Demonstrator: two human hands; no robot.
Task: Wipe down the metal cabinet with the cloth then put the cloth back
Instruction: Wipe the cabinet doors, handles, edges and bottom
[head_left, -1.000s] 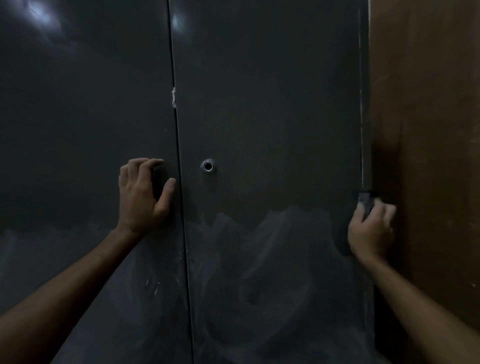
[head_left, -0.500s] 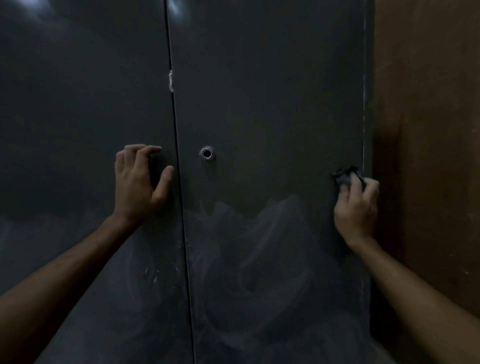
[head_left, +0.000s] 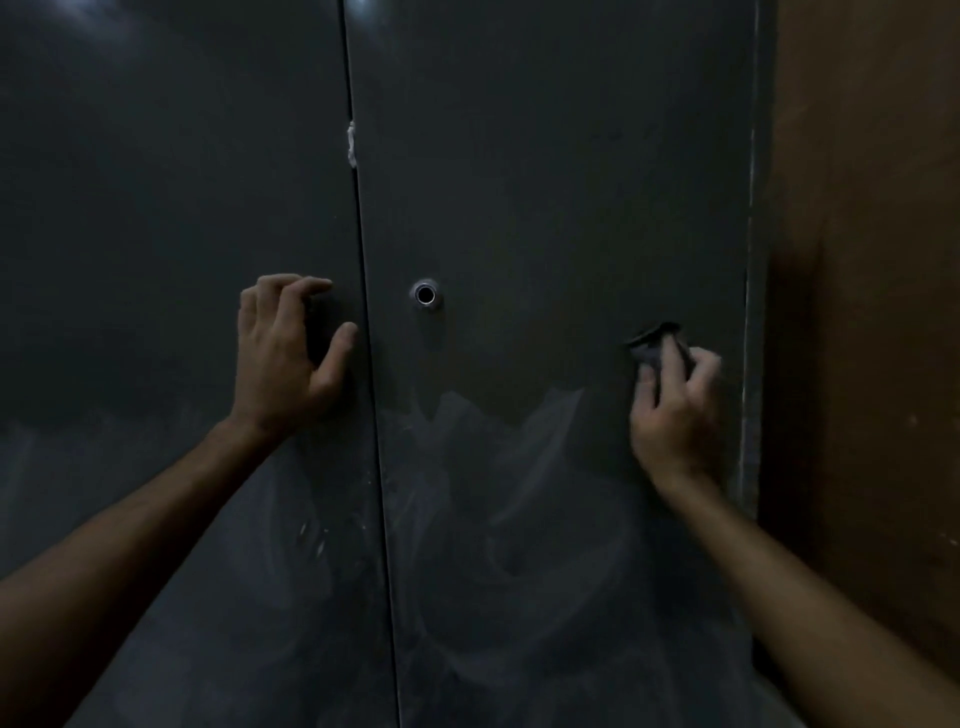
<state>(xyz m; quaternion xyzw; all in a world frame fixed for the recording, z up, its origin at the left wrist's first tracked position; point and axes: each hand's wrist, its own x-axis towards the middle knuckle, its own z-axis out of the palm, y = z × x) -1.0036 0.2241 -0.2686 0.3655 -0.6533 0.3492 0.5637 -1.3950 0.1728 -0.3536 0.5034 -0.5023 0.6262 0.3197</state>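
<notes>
the metal cabinet (head_left: 545, 171) fills most of the view in dim light, its two dark grey doors meeting at a vertical seam a little left of centre. on the left door, the left hand (head_left: 283, 358) rests against the metal right beside the seam, at about mid-height of the visible door; its fingers are arched with the tips on the surface, the thumb is spread toward the seam, and it holds nothing. a small pale smear (head_left: 351, 144) sits on the seam above that hand. just right of the seam, on the right door, is a round metal keyhole (head_left: 425, 295), level with the left hand's fingertips. below it, pale swirling wipe marks (head_left: 498, 467) cover the lower part of both doors. further right, near the right door's right edge, the right hand (head_left: 675, 415) presses a small dark cloth (head_left: 652, 345) against the door, its fingers curled over the cloth; the cloth pokes out above and to the left of the fingertips, lying flat between hand and metal. a brown wall (head_left: 872, 312) stands beside the cabinet's right edge.
</notes>
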